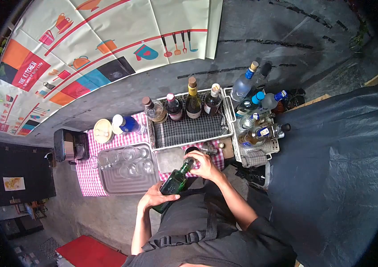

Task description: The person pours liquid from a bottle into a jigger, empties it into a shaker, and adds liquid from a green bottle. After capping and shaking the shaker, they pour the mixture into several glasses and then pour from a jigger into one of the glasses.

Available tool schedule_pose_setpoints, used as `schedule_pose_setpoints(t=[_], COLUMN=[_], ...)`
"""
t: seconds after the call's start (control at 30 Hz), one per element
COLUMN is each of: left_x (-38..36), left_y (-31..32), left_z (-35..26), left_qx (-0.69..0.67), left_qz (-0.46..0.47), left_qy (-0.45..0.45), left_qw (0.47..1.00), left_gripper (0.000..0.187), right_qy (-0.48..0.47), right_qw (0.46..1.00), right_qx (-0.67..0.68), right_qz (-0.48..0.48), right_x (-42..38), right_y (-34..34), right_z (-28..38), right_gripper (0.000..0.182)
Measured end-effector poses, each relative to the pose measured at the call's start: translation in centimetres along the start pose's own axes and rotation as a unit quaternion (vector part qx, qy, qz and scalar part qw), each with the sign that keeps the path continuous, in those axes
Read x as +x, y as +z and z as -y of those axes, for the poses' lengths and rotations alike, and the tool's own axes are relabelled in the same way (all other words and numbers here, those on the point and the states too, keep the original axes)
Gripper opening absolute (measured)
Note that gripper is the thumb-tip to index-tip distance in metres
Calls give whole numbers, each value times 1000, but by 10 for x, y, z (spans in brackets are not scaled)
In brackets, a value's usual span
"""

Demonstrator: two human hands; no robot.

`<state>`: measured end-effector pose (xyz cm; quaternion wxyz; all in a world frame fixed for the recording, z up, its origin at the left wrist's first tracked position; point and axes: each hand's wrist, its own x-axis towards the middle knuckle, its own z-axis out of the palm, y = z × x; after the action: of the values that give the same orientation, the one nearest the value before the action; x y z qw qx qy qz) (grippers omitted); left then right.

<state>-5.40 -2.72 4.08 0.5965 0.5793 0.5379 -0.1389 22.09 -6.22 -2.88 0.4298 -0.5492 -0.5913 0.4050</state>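
Note:
A green glass bottle is tilted in front of my body, its neck pointing up and to the right. My left hand is wrapped round the lower part of its body, thumb across the front. At the top of the neck, the fingers of my right hand are closed round the bottle's mouth end; I cannot tell whether a separate cap is between them. Just beyond the right hand lie a dark round cup and a metal jigger-like piece on the checked cloth.
On the table's pink checked cloth stands a ribbed grey tray with several upturned glasses. Behind it is a white wire basket with bottles along its back. Another rack at right holds several bottles. A black box-shaped appliance stands far left.

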Motion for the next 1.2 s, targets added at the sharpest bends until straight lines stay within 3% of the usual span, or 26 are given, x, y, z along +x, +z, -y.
schedule_pose_setpoints(t=[0.1, 0.17, 0.27, 0.3, 0.4, 0.57, 0.67, 0.87, 1.2], left_x=[1, 5, 12, 13, 11, 12, 6, 1, -3], left_y=[1, 3, 6, 8, 9, 6, 2, -2, -3], left_z=[3, 10, 19, 21, 26, 44, 48, 44, 29], left_qx=[-74, -125, -165, -167, -229, -225, -251, -259, -256], left_qz=[27, 51, 69, 69, 89, 63, 57, 40, 46], left_qy=[65, 110, 229, 230, 233, 213, 203, 225, 199], left_qw=[995, 985, 957, 956, 941, 949, 945, 938, 945], left_gripper=[102, 98, 97, 97, 103, 109, 107, 100, 98], right_qy=[25, 54, 51, 52, 74, 71, 54, 57, 37], right_qw=[997, 981, 970, 971, 994, 995, 989, 960, 940], right_qx=[69, 184, 237, 234, 75, 19, -103, -269, -339], right_qz=[0, 7, 2, 3, -34, -73, -89, -47, -16], right_x=[-3, -6, -8, -8, -4, -7, -6, 0, 11], right_y=[-2, -2, -2, -3, -15, -21, -24, -18, -14], right_z=[3, 4, 5, 5, 10, -14, -13, -11, 7], right_gripper=[56, 56, 59, 59, 59, 60, 60, 62, 60])
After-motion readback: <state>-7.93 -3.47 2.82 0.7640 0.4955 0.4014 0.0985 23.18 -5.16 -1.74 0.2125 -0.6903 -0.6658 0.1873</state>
